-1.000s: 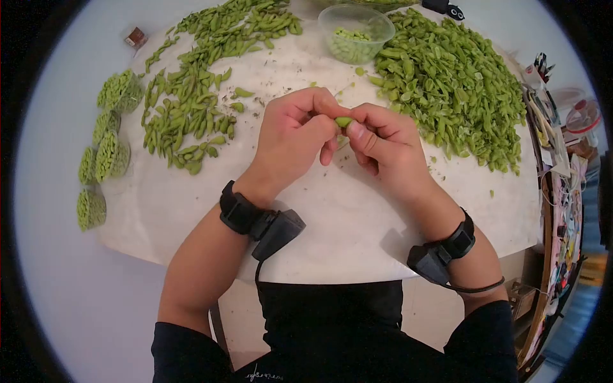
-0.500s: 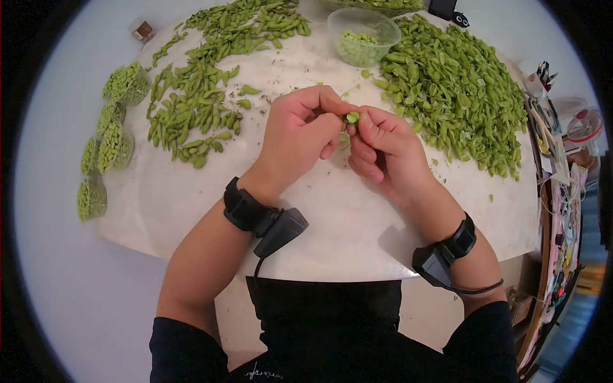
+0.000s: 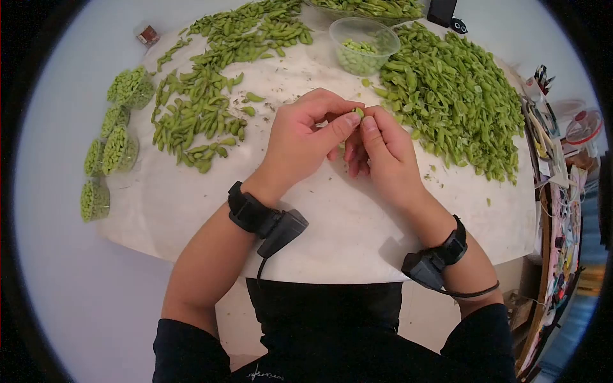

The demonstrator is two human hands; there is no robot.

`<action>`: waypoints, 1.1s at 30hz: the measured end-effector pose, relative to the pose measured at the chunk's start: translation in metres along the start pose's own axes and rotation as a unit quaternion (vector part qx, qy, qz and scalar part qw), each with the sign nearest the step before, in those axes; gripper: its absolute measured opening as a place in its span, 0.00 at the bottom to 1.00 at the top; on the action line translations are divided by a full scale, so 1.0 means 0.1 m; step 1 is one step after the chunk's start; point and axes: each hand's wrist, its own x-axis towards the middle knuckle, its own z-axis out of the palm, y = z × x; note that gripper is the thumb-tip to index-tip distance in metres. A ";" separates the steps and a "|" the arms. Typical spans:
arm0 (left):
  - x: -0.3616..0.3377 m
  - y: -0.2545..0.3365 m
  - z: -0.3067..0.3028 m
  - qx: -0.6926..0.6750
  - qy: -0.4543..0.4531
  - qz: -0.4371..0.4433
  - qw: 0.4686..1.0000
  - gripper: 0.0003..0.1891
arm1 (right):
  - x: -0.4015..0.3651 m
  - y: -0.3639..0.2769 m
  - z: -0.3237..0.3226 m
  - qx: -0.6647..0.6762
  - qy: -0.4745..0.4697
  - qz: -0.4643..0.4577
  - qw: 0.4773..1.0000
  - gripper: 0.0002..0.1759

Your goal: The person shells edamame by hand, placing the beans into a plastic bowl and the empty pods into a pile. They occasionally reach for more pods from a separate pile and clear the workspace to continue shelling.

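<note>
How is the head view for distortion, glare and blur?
Head view: strong fisheye with black corners bows the table; soft even light, no glare; left hand and right hand sharp, faint shadows beneath; the pod they pinch is mostly hidden.

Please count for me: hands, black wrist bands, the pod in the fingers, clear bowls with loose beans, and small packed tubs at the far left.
Hands: 2, left hand and right hand
Black wrist bands: 2
Held pod: 1
Clear bowl: 1
Small packed tubs: 5
Total: 11
</note>
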 end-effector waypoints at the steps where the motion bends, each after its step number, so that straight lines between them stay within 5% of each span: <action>1: 0.00 0.00 0.00 0.002 -0.002 0.004 1.000 0.10 | 0.00 0.00 0.00 0.002 -0.004 0.005 1.000 0.17; 18: -0.08 0.10 0.16 0.060 0.112 -0.025 0.992 0.08 | 0.01 -0.03 0.04 0.101 -0.014 0.079 0.992 0.19; 21: -0.06 0.02 0.14 0.174 0.129 0.064 0.974 0.07 | 0.02 0.06 0.02 0.142 -0.016 0.057 0.988 0.20; 27: -0.05 0.10 0.13 0.269 0.087 0.161 0.945 0.06 | 0.06 0.03 -0.02 -0.069 0.052 -0.026 0.996 0.20; 33: -0.07 0.02 0.14 0.188 0.116 0.077 0.972 0.07 | 0.05 0.03 0.04 -0.146 0.084 -0.052 0.984 0.20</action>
